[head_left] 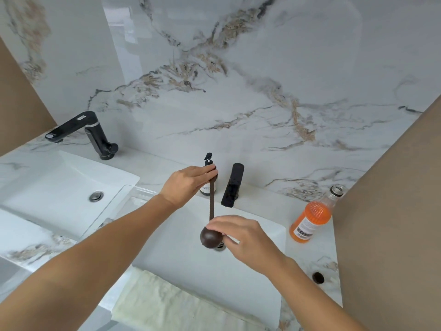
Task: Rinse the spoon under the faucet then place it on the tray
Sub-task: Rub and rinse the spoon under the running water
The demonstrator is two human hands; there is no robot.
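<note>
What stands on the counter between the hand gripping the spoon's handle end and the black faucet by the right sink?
In the head view, a dark pump bottle stands just behind the left hand, between it and the faucet.

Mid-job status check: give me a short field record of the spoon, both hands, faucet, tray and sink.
spoon: dark, long handle, bowl end low over the sink
left hand: grips the handle's top end
right hand: fingers on the spoon's bowl
faucet: black, behind the sink; no water stream visible
tray: clear, left of the sink, holds no spoon
sink: white basin below the spoon
</note>
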